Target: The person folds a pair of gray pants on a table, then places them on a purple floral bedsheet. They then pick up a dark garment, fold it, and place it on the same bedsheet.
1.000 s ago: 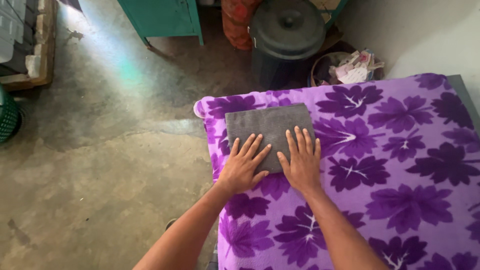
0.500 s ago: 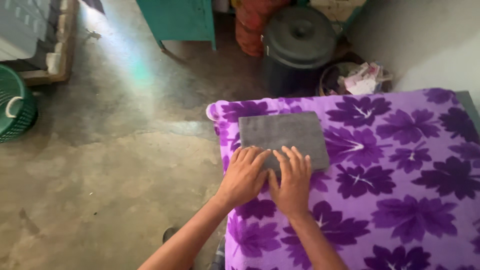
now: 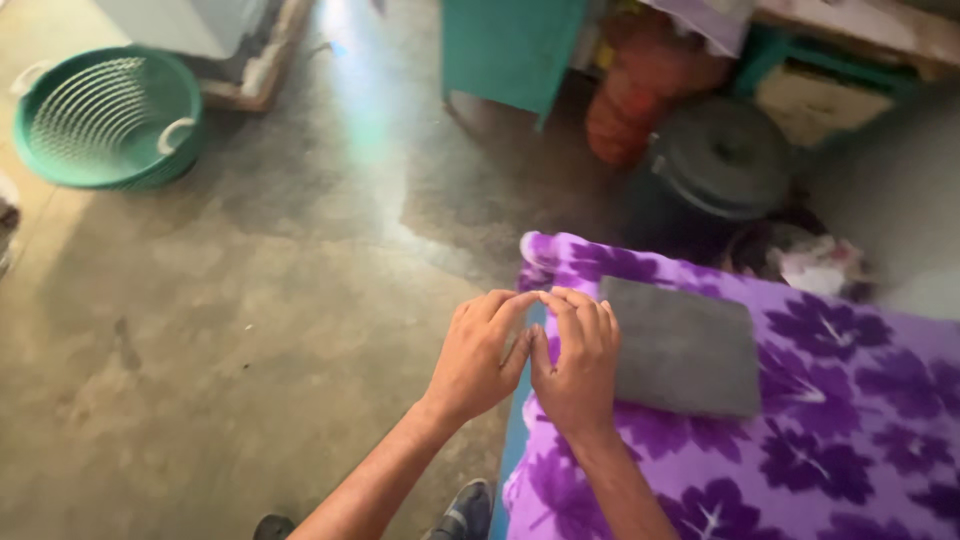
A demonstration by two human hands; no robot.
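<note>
A folded grey cloth (image 3: pixel 690 345) lies flat on a purple flower-patterned blanket (image 3: pixel 820 450) covering a bed. My left hand (image 3: pixel 482 355) and my right hand (image 3: pixel 578 368) are side by side just left of the cloth, at the blanket's left edge. Their fingers are curled and the fingertips meet. My right hand rests on the blanket, its fingers beside the cloth's left edge. My left hand hangs partly past the bed's edge. Nothing shows inside either hand.
On the concrete floor a green plastic basket (image 3: pixel 105 115) stands at the far left. A teal cabinet (image 3: pixel 510 45), an orange sack (image 3: pixel 640 100) and a dark lidded bin (image 3: pixel 715 165) stand beyond the bed. My shoe (image 3: pixel 465 510) is below.
Both hands have slid left off the grey cloth to the blanket's edge and come together with fingers curling. The view has swung left and down toward the floor.
</note>
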